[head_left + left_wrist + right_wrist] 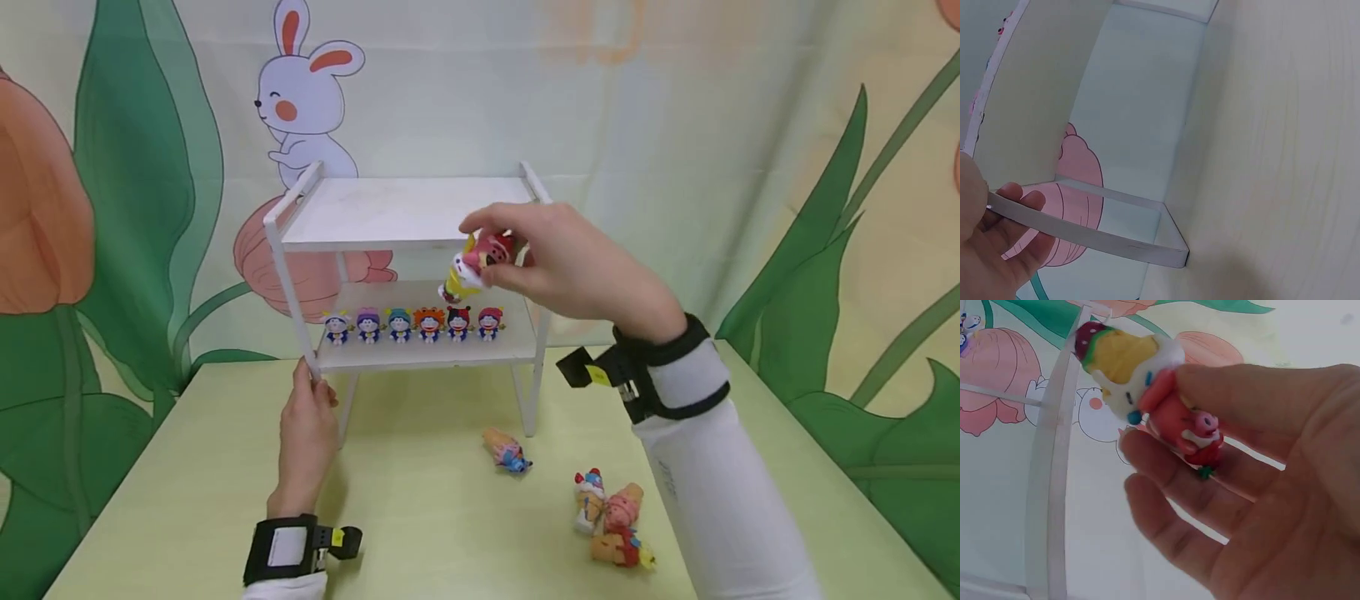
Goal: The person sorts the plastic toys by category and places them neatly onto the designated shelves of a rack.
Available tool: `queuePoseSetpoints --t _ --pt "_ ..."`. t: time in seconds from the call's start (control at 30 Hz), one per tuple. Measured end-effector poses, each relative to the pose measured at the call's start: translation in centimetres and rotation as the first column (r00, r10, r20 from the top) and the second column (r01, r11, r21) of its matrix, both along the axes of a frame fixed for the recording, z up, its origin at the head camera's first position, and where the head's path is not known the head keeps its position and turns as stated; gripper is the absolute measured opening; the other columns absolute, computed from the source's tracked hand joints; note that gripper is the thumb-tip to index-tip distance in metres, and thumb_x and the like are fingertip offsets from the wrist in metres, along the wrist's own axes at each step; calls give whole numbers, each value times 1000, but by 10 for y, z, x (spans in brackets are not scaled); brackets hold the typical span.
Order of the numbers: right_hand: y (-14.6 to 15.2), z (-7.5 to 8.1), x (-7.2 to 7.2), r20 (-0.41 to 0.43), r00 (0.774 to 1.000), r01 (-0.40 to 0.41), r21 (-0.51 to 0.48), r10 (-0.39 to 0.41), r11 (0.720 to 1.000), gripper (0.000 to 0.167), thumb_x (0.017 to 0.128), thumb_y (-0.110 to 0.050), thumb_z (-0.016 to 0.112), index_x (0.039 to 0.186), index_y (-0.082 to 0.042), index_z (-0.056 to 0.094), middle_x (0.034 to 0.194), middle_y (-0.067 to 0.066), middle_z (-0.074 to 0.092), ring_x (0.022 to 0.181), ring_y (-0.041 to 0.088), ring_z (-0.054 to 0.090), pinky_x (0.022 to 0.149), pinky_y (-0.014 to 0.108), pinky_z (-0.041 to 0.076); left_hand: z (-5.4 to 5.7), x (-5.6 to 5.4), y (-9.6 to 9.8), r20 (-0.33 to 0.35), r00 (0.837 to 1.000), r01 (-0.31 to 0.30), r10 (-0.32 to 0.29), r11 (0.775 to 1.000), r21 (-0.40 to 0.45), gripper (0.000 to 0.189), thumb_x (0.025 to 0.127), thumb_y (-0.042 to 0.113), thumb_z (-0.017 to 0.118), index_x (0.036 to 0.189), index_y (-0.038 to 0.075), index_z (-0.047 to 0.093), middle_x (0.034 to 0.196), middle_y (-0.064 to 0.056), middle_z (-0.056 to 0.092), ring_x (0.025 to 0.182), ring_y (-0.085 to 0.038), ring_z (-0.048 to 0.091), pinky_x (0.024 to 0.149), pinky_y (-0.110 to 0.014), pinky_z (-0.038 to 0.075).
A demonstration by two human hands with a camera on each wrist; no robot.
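Between the thumb and fingers of my right hand (558, 262) is a small toy figurine (1179, 415), a pink pig-like character with a yellow and white cone-shaped part. It is tilted, in front of the gap between the shelves of a white two-tier rack (397, 212). My left hand (307, 437) grips the rack's front left leg (1094, 236), just below the lower shelf. On that lower shelf (420, 357) several small figurines (400, 326) with blue bodies and different coloured hats stand upright in a row.
On the pale table (420, 533), an ice-cream-cone figurine (507, 451) lies on its side in front of the rack's right leg. Several more cone figurines (622, 508) lie close together farther right, near my right forearm. A printed curtain (675, 125) hangs behind.
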State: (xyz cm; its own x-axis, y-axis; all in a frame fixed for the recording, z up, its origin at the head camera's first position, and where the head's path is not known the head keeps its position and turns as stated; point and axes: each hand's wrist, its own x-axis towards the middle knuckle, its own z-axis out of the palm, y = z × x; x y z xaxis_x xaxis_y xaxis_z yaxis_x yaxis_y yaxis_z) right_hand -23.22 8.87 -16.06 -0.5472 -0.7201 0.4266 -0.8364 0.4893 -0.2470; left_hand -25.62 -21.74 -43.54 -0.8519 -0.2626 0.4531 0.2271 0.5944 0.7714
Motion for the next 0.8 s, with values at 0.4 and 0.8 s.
queuePoseSetpoints --t 0.4,0.8 --pt "-85 41 -67 216 971 126 -116 -99 985 33 93 -16 67 122 -8 54 113 0 62 99 11 55 84 22 43 -7 0 4 -37 999 -37 35 998 -51 42 106 6 35 147 6 29 97 -20 59 85 -34 59 67 -45 49" --pt "-147 47 -89 186 972 134 56 -142 989 23 97 -11 59 118 -6 57 112 6 56 100 16 49 76 19 44 -12 -2 11 -16 1000 -22 22 999 -31 42 106 8 36 148 8 29 103 -21 60 89 -34 59 74 -50 51"
